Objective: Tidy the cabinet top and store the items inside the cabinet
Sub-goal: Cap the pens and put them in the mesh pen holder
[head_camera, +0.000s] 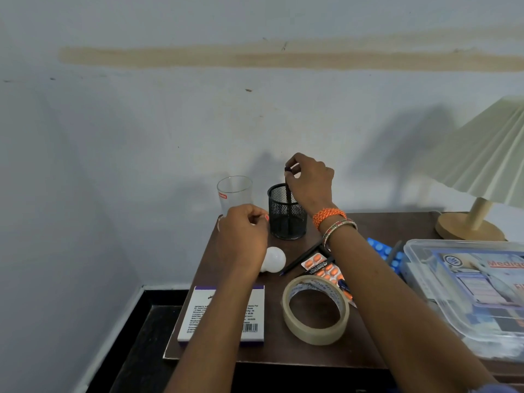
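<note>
Head view, looking down at the worktop [368, 222] in the lower centre and right of frame.

Hands: right hand [310, 182], centre frame, pinches the top end of a dark pen [288, 191] between thumb and fingers. The pen stands nearly upright with its lower part inside the black mesh pen holder [287, 212]. Whether the tip rests on the holder's bottom I cannot tell. Left hand [243, 236], just left of the holder, has its fingers curled in; the back of the hand hides the palm, so I cannot tell if it holds anything.

Items on the worktop:
- clear glass [234, 194], behind the left hand
- white bulb [273, 259], partly under the left hand
- second dark pen [300, 258], lying flat, centre
- orange pill strip [323, 268] and blue pill strip [381, 251], under and beside the right forearm
- tape roll [314, 309], lower centre
- white and purple box [224, 316], lower left of the worktop
- clear plastic first-aid box [467, 285], right edge
- lamp [479, 177], upper right

Progress, as judged: early. One pen going into the holder looks like the sorting step in hand. Nearly everything else lies loose on top. No cabinet door or interior is in view, so nothing visibly stored. Remaining: second pen, pill strips, tape, bulb, boxes, glass, then moving them inside.
</note>
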